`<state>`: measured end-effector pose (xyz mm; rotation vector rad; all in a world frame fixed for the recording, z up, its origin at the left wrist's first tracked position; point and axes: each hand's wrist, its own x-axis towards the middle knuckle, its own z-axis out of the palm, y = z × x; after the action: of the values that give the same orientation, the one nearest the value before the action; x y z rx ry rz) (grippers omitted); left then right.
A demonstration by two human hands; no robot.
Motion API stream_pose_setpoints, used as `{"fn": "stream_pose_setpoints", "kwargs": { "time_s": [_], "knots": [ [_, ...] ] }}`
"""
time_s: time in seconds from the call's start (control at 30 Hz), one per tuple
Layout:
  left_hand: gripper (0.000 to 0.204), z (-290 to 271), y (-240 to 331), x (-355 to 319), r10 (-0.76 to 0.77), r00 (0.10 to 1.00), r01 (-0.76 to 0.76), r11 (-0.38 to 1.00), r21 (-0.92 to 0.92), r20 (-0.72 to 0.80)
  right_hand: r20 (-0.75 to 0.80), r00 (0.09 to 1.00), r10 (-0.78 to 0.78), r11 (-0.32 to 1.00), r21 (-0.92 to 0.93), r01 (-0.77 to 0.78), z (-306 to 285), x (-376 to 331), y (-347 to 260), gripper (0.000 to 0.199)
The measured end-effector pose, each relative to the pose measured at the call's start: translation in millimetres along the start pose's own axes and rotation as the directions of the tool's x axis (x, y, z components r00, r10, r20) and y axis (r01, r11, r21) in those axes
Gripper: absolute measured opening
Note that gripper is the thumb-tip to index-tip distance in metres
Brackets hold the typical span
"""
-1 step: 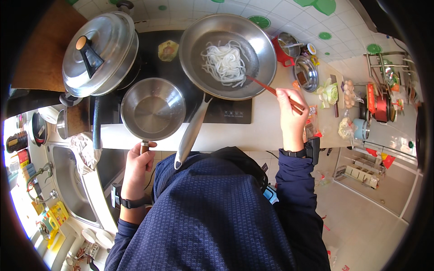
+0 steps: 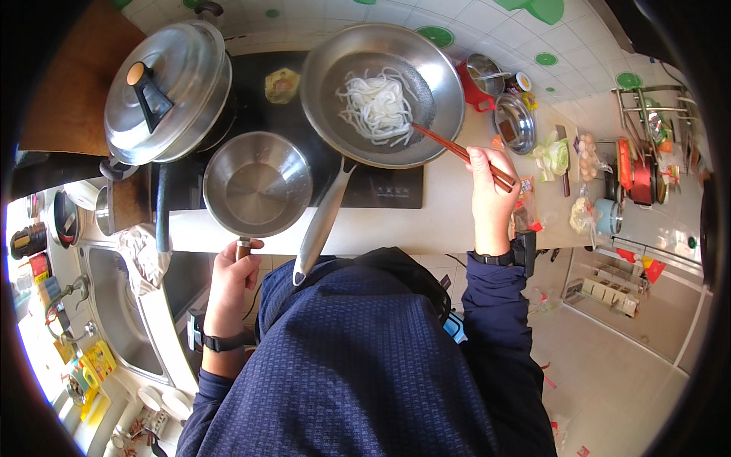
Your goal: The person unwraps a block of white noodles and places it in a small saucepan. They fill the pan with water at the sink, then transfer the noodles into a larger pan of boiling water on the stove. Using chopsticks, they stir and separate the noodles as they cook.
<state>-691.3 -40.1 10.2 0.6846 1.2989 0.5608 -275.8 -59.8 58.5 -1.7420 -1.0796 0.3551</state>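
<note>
My left hand point(image 2: 234, 283) is closed round the wooden handle of a small steel saucepan point(image 2: 258, 183), whose inside shows bare metal. In my right hand point(image 2: 492, 190) is a pair of reddish-brown chopsticks point(image 2: 453, 148). Their tips touch the right edge of a heap of white noodles point(image 2: 378, 105). The noodles lie in a wide steel frying pan point(image 2: 324, 126) on the black cooktop point(image 2: 384, 187). The frying pan's grey handle points toward me, just right of the saucepan.
A lidded steel pot point(image 2: 190, 84) stands at the back left. Right of the frying pan are a red-handled container point(image 2: 474, 85), a metal bowl point(image 2: 525, 114), lettuce point(image 2: 550, 160) and eggs point(image 2: 587, 149). A sink point(image 2: 122, 320) lies to the left.
Almost nothing differs. The chopsticks have tilted slightly in my right hand, with their tips still at the noodles. The left hand and saucepan have stayed put.
</note>
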Motion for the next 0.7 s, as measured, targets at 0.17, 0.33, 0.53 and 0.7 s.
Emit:
{"fn": "stream_pose_setpoints", "kwargs": {
  "time_s": [0.17,0.33,0.53,0.7],
  "knots": [
    [0.023,3,1,-1,-0.012,1.0,0.011,1.0,0.027,0.006,-0.118,0.986,0.115,0.98,0.177,-0.093,24,-10,11,0.017],
    [0.023,5,3,-4,0.003,1.0,-0.003,0.999,0.048,-0.002,-0.072,0.997,0.039,0.982,0.189,-0.025,40,-14,21,0.011],
    [0.022,3,1,-6,0.002,1.0,-0.002,0.999,0.048,-0.007,-0.076,0.996,-0.045,0.99,0.132,0.055,40,-15,22,0.012],
    [0.021,1,-1,-7,0.003,1.0,-0.002,0.999,0.033,-0.005,-0.094,0.995,-0.036,0.996,0.082,0.044,33,-13,18,0.013]
  ]
}}
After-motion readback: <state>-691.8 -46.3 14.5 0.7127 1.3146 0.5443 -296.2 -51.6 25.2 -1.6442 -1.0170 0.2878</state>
